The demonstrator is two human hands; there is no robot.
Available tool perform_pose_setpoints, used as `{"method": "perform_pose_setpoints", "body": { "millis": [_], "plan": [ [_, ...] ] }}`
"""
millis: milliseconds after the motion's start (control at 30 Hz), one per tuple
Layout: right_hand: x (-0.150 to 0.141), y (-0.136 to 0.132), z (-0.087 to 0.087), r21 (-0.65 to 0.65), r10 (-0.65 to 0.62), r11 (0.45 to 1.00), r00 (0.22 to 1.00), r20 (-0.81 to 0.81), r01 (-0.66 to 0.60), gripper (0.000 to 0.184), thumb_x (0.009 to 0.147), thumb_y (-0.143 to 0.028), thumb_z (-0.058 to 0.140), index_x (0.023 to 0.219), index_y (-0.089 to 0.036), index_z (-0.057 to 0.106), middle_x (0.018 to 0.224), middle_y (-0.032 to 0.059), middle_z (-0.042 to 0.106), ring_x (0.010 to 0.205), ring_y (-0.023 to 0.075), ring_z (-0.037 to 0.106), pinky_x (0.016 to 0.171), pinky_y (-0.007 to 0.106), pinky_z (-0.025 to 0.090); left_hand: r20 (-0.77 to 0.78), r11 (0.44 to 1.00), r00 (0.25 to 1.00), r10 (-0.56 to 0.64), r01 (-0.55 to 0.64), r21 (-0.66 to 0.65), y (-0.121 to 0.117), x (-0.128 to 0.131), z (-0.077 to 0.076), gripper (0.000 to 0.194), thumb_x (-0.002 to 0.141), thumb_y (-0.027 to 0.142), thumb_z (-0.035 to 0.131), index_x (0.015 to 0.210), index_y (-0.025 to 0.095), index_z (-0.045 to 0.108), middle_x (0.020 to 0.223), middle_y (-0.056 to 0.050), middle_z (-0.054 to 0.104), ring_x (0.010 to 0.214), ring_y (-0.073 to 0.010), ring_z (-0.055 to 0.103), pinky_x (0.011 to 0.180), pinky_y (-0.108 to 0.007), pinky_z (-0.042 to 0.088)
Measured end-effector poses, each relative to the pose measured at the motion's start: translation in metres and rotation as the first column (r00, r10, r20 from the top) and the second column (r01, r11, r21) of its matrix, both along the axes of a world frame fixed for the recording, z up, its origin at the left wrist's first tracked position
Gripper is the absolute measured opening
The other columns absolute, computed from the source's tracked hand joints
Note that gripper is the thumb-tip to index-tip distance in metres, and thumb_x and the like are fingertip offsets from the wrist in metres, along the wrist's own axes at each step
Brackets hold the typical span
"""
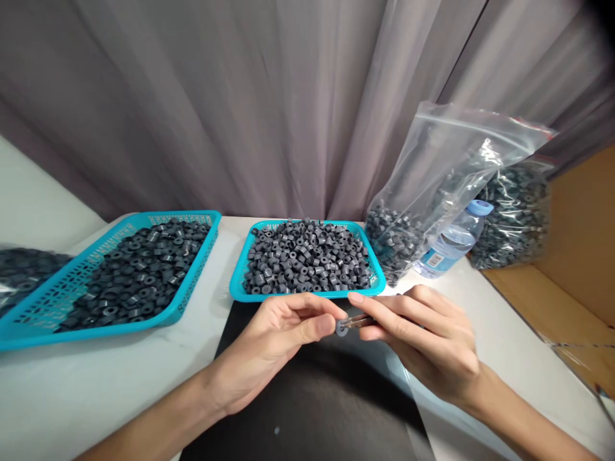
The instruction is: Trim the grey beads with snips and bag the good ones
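My left hand (288,333) pinches a small grey plastic ring (341,328) between thumb and fingertips, just in front of the middle basket. My right hand (427,339) is closed around a slim metal tool (359,320), whose narrow tip touches the ring at its hole. Most of the tool is hidden by the fingers, so its exact kind does not show. Close behind both hands, the middle turquoise basket (307,296) is heaped with similar dark grey rings (307,256). Below the hands lies a black mat (307,397).
A second turquoise basket (196,282) of grey rings stands at left, beside a bag (29,272) of dark pieces. At right are an open zip bag (408,192) partly filled with rings, a water bottle (451,243), another full bag (519,218) and a cardboard box (581,230). A grey curtain (216,109) hangs behind.
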State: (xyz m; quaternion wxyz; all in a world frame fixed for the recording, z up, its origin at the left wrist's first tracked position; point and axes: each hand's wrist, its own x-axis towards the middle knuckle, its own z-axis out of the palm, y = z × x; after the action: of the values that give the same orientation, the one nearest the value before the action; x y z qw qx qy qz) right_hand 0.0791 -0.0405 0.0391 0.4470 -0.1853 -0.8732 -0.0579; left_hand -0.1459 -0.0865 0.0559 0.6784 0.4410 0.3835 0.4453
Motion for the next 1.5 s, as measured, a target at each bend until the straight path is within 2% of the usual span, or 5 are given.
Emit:
{"method": "perform_pose_setpoints", "body": {
  "millis": [867, 1100, 1200, 1367, 1500],
  "plan": [
    [0.001, -0.001, 0.005, 0.052, -0.026, 0.998, 0.999, 0.042, 0.024, 0.051, 0.094, -0.021, 0.065, 0.143, -0.025, 0.052, 0.09, 0.0008, 0.077, 0.064, 0.0122, 0.057, 0.06, 0.029, 0.043, 0.02, 0.996, 0.998, -0.061, 0.062, -0.07, 0.0, 0.0, -0.006, 0.01, 0.088, 0.03, 0.071, 0.089, 0.022, 0.077, 0.086, 0.0, 0.06, 0.083, -0.0124, 0.046, 0.081, -0.023, 0.036],
    [0.006, 0.004, 0.004, -0.084, 0.001, 0.996, 1.0, -0.018, -0.002, 0.049, 0.096, -0.018, 0.062, 0.143, -0.025, 0.053, 0.092, 0.0038, 0.074, 0.069, 0.0137, 0.054, 0.062, 0.03, 0.04, -0.029, 0.999, 0.999, -0.03, 0.029, -0.031, 0.003, -0.001, -0.006, 0.008, 0.088, 0.029, 0.071, 0.09, 0.023, 0.076, 0.082, 0.001, 0.059, 0.079, -0.0107, 0.047, 0.078, -0.021, 0.038],
    [0.006, 0.007, 0.002, -0.182, 0.035, 0.982, 0.998, -0.052, -0.044, 0.05, 0.095, -0.015, 0.062, 0.143, -0.023, 0.052, 0.09, 0.0042, 0.07, 0.071, 0.0141, 0.054, 0.065, 0.03, 0.041, -0.04, 1.0, 0.999, -0.017, 0.017, 0.001, 0.003, 0.0, -0.005, 0.007, 0.089, 0.028, 0.07, 0.09, 0.023, 0.074, 0.092, 0.001, 0.063, 0.087, -0.011, 0.054, 0.085, -0.023, 0.041],
    [0.001, 0.007, -0.003, -0.406, 0.02, 0.91, 0.987, -0.159, -0.084, 0.041, 0.096, -0.017, 0.059, 0.136, -0.024, 0.059, 0.083, 0.0016, 0.064, 0.071, 0.0127, 0.055, 0.067, 0.028, 0.044, -0.031, 0.999, 0.998, -0.046, 0.046, -0.025, 0.002, 0.004, -0.001, 0.01, 0.093, 0.03, 0.065, 0.093, 0.02, 0.067, 0.107, -0.006, 0.074, 0.105, -0.0202, 0.066, 0.093, -0.032, 0.048],
    [-0.009, 0.005, -0.01, -0.707, -0.1, 0.698, 0.963, -0.251, -0.112, 0.024, 0.098, -0.033, 0.055, 0.114, -0.023, 0.07, 0.081, 0.0012, 0.064, 0.066, 0.0112, 0.055, 0.058, 0.023, 0.043, -0.127, 1.0, 0.992, -0.012, 0.01, -0.015, 0.004, 0.003, 0.001, 0.012, 0.089, 0.029, 0.07, 0.093, 0.018, 0.069, 0.099, -0.006, 0.077, 0.095, -0.017, 0.069, 0.084, -0.026, 0.05]
  ]
}}
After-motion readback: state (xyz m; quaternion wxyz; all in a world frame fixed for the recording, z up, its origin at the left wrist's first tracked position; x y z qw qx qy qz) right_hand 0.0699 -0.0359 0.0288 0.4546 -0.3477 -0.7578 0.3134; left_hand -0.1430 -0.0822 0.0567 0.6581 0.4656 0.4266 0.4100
